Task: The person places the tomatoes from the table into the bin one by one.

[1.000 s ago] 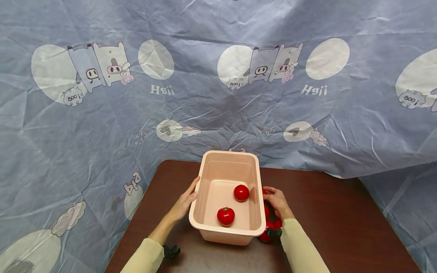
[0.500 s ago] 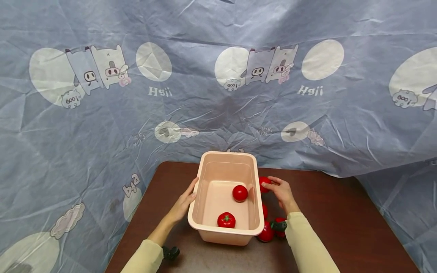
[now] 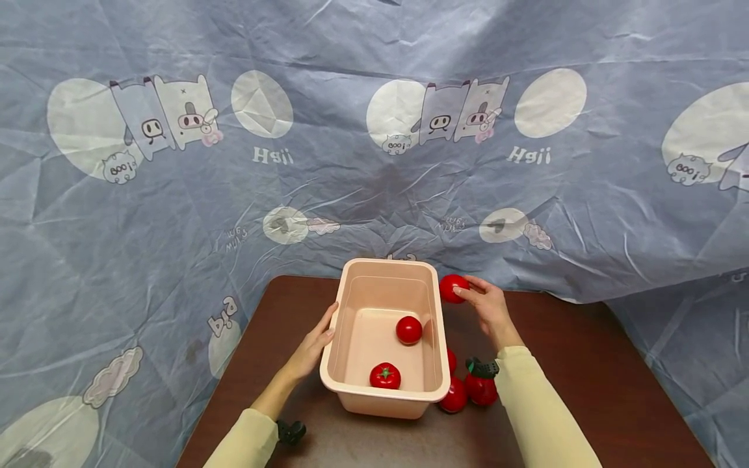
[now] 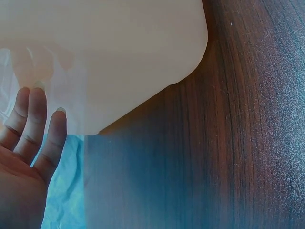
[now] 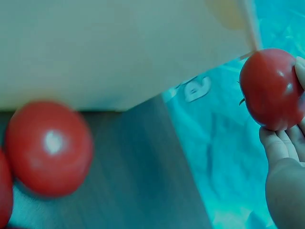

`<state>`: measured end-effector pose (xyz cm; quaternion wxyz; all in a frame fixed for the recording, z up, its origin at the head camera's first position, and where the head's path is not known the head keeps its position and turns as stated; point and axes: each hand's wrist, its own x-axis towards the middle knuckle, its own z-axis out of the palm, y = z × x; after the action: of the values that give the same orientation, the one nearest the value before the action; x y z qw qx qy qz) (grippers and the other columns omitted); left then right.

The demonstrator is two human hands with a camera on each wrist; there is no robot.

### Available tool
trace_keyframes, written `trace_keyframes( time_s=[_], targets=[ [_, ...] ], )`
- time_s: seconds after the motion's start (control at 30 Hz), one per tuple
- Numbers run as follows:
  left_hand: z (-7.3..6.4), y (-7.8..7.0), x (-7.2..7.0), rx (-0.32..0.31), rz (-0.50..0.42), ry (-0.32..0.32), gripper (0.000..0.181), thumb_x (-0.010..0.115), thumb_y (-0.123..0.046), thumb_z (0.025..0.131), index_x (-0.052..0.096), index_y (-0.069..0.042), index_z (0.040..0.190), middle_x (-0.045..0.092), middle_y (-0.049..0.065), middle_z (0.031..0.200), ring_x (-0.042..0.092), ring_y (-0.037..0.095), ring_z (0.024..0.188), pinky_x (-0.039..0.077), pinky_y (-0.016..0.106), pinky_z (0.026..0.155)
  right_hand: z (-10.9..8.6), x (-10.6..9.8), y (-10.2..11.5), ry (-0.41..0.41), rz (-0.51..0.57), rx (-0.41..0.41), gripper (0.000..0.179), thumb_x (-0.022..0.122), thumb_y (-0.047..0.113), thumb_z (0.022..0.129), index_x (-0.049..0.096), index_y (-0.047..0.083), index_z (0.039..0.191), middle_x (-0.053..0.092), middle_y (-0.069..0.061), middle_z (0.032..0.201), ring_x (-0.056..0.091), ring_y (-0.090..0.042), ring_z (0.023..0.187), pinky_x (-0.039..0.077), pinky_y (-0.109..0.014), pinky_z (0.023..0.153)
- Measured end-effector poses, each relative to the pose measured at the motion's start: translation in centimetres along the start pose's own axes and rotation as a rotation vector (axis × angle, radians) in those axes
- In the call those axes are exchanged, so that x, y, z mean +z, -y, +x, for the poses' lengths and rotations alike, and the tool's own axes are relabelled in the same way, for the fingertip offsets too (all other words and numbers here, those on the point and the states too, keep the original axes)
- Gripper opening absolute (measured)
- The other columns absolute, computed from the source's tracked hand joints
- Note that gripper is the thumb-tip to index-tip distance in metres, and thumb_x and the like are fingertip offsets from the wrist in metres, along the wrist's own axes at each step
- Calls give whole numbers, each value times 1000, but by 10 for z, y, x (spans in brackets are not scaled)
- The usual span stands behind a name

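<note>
One tomato [image 3: 449, 288] pinched by right hand [image 3: 490, 307], just beside bin [image 3: 386, 407], left hand [image 3: 311, 348] touching bin, fingers straight

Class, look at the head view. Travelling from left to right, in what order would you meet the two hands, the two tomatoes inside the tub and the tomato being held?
Left hand → tomato showing its green top → plain-looking tomato farther back → held tomato → right hand.

Wrinkled blue-grey fabric [image 3: 351, 175], printed with cartoon pigs [image 3: 190, 117], pale ovals [image 3: 550, 103] and white lettering [image 3: 529, 155], hangs behind and on both sides of a dark red-brown, wood-grained table [image 3: 562, 364]. Light leaves a greyish sheen [image 3: 374, 448] on its near part.
</note>
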<state>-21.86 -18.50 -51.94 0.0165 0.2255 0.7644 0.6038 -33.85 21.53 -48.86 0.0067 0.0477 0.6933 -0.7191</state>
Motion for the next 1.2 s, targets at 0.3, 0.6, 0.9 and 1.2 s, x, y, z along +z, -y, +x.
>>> trace_keyframes(
  time_s=[0.3, 0.6, 0.9, 1.2],
  targets=[
    [0, 0, 0, -2, -13, 5, 57, 34, -13, 104, 12, -8, 157, 14, 13, 164, 21, 28, 145, 26, 10, 107, 1, 15, 33, 77, 160, -87, 66, 72, 6, 86, 41, -7, 143, 67, 11, 100, 65, -2, 89, 52, -14, 83],
    [0, -1, 1, 14, -32, 7, 58, 35, -12, 104, 12, -7, 157, 16, 16, 163, 26, 31, 143, 30, 12, 105, 0, 45, 41, 134, 170, -100, 60, 70, 0, 86, 45, -9, 139, 69, 11, 96, 66, -3, 88, 53, -15, 81],
    [0, 0, 0, 11, -31, 1, 58, 35, -12, 104, 12, -8, 157, 17, 15, 162, 26, 30, 142, 30, 12, 105, -5, 77, 45, 186, 106, -91, 59, 72, 2, 84, 50, -4, 138, 68, 7, 100, 64, -4, 85, 52, -16, 77],
    [0, -1, 0, 7, -48, 15, 58, 34, -12, 104, 11, -8, 157, 17, 18, 162, 30, 35, 139, 36, 16, 103, -5, 99, 37, 196, 29, -70, 58, 74, 4, 83, 53, -1, 136, 67, -3, 116, 64, -4, 93, 51, -16, 83]
  ],
)
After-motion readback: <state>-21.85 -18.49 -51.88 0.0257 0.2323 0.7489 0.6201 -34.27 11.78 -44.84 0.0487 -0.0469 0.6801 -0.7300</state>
